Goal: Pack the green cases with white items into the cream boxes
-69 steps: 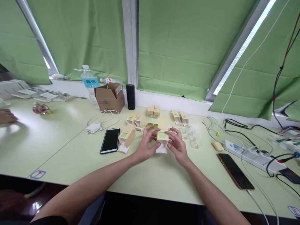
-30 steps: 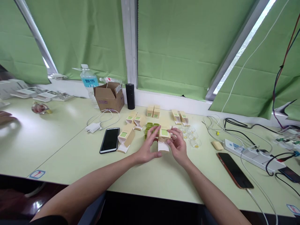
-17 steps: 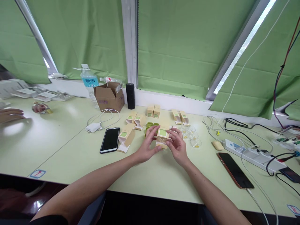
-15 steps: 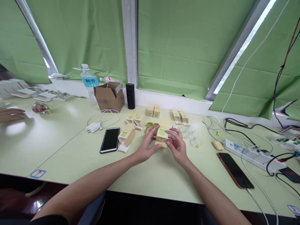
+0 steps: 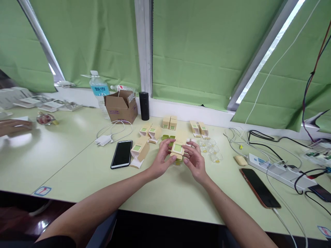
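Observation:
A small beige cardboard box (image 5: 178,148) with a light green square on top is held between both my hands. My left hand (image 5: 161,160) grips its left side, thumb near the front end. The fingers of my right hand (image 5: 196,161) are against its right side, with the thumb near the front corner. At the box's near end a flap shows, with something greenish just below it. Green containers (image 5: 167,136) lie behind my left hand, partly hidden. Several clear plastic cups (image 5: 214,150) with yellow spots lie to the right of my right hand.
Open cardboard boxes (image 5: 141,148) stand left, others (image 5: 203,129) behind. A black phone (image 5: 121,155), brown carton (image 5: 120,110), black bottle (image 5: 144,106) and water bottle (image 5: 99,90) are left. Right are an orange-edged phone (image 5: 260,187), power strip (image 5: 279,170) and cables. Another person's hand (image 5: 15,126) is far left.
The front end of the held box has tipped: its lower flap has lifted toward the top, and more of the greenish thing shows beneath. My hands have barely moved.

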Demonstrator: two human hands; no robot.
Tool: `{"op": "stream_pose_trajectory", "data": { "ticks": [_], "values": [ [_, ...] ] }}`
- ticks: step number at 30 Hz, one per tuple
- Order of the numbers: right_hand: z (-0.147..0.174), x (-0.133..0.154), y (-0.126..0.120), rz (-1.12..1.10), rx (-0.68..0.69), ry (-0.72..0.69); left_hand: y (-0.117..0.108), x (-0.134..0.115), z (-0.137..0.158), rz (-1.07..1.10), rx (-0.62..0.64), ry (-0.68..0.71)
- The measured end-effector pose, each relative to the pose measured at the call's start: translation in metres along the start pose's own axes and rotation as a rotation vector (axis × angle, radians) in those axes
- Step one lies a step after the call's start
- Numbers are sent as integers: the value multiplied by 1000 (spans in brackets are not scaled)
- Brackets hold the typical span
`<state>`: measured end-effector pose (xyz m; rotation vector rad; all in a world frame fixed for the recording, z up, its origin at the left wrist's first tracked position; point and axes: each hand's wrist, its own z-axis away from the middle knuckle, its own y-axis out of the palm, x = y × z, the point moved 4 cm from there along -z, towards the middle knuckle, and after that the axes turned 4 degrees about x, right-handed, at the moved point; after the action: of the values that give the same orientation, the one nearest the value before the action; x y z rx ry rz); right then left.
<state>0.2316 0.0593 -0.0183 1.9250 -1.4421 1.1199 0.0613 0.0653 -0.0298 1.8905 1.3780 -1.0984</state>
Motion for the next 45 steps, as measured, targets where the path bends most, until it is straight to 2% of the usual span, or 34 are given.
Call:
{"op": "stream_pose_trajectory", "data": {
  "ticks": [13, 18, 24, 39, 42, 45],
  "values": [
    [0, -3, 1, 29, 2, -32, 2, -2, 0, -2, -40, -20],
    [0, -3, 1, 39, -23, -41, 2, -6, 1, -48, -52, 11],
    [0, -2, 0, 47, -68, -39, 0, -6, 2, -76, 3, 68],
    [1, -5, 0, 35, -97, -10, 1, -4, 1, -130, -92, 64],
    [1, -5, 0, 69, -105, -8, 1, -6, 1, -167, -81, 51],
    [2, -2, -1, 239, -108, -40, 0, -10, 2, -258, -74, 85]
  ]
}}
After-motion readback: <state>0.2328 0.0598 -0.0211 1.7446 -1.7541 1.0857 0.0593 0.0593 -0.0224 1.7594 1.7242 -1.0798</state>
